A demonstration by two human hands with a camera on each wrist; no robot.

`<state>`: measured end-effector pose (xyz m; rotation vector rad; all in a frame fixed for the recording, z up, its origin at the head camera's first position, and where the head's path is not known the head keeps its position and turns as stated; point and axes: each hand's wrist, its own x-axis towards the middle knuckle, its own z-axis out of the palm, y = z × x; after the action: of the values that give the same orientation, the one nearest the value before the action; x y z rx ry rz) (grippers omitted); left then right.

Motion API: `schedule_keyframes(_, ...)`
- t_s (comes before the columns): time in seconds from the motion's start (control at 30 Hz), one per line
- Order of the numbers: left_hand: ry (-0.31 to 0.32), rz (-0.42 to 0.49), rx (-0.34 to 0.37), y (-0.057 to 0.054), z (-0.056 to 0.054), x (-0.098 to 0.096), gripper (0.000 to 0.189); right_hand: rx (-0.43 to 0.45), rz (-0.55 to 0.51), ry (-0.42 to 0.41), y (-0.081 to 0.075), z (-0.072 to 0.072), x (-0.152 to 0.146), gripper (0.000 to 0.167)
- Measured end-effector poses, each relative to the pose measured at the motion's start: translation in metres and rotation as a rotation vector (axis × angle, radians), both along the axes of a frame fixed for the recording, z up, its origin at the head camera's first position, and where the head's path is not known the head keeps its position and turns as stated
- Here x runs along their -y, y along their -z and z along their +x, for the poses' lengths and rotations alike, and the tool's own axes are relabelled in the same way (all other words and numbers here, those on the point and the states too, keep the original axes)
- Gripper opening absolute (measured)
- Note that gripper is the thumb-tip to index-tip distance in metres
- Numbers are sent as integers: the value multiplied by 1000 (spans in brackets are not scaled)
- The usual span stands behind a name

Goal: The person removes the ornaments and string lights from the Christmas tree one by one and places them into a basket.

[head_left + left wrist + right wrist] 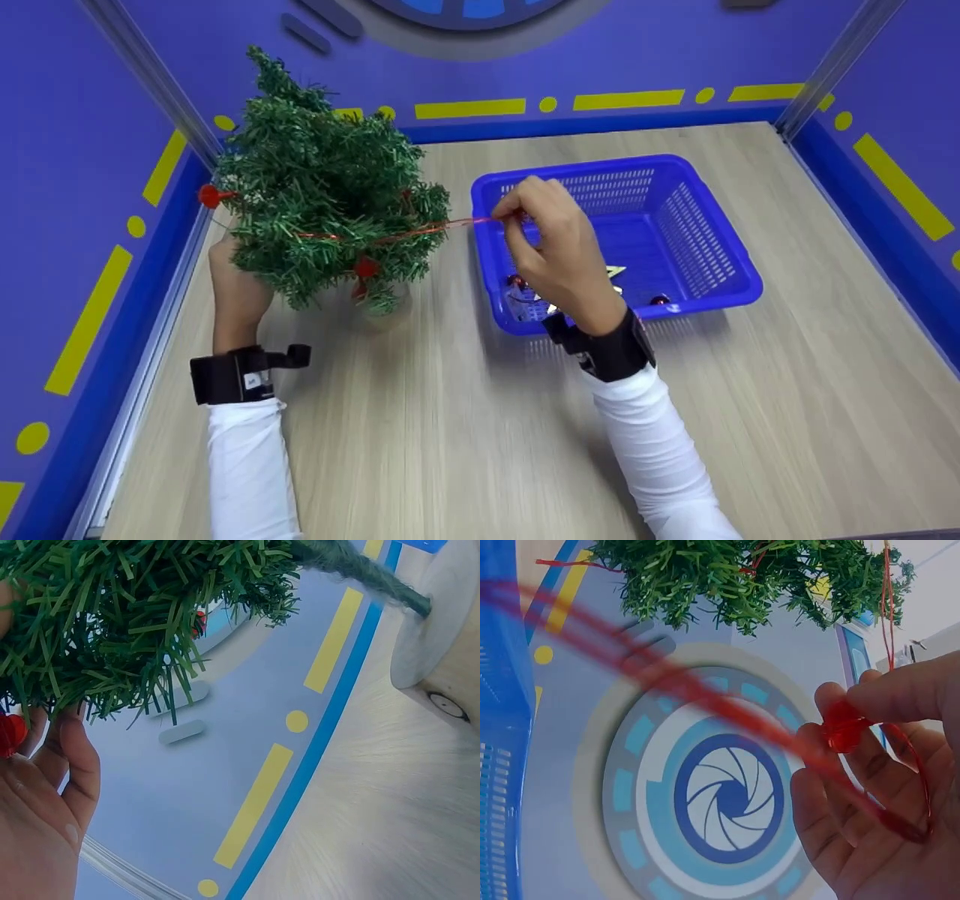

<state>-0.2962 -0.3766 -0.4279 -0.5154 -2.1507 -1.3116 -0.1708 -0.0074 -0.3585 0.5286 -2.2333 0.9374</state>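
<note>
A small green artificial Christmas tree (322,172) stands on the left of the table, with its round base (435,622) showing in the left wrist view. At its left side my left hand (244,289) grips the branches, the fingertips partly hidden in the needles. My right hand (551,247) is above the basket, pinching a red translucent piece (844,727) on a thin red string (427,229) between thumb and finger. The string runs taut across the front of the tree. Red ornaments hang on the tree, one (212,196) near the left hand and another (366,268) at the front.
A blue plastic basket (712,247) sits right of the tree. Inside lie a gold star-like piece (615,271), a shiny red ball (660,300) and other small ornaments. Blue panels with yellow marks border the wooden table (450,435) at the back and sides.
</note>
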Motion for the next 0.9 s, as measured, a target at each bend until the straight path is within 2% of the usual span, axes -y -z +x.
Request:
schedule_keyframes(0.03,-6,7,7,0,0,0,17,29,-6,-21,0,0,-1,7)
schedule_keyframes(0.2,2,33,6,1,-1,-1,19,208,-17,-115,1,0,-10,28)
schedule_keyframes(0.27,12,34,-4,-2,2,-3,21,261,9,-141,2,0,-13,24)
schedule_keyframes(0.4,43,65,-2,-16,15,-10,23,352,86,-196,5,0,-13,17)
schedule_keyframes(0.57,56,62,2,-24,22,-14,27,455,127,-264,8,0,-7,24)
schedule_keyframes(0.7,79,74,10,-24,22,-14,31,517,149,-266,11,-1,-10,31)
schedule_keyframes(0.8,81,77,22,-23,21,-13,31,606,203,-226,19,-2,-19,31)
schedule_keyframes(0.9,77,51,11,-11,10,-5,27,734,316,-190,29,-3,-31,24)
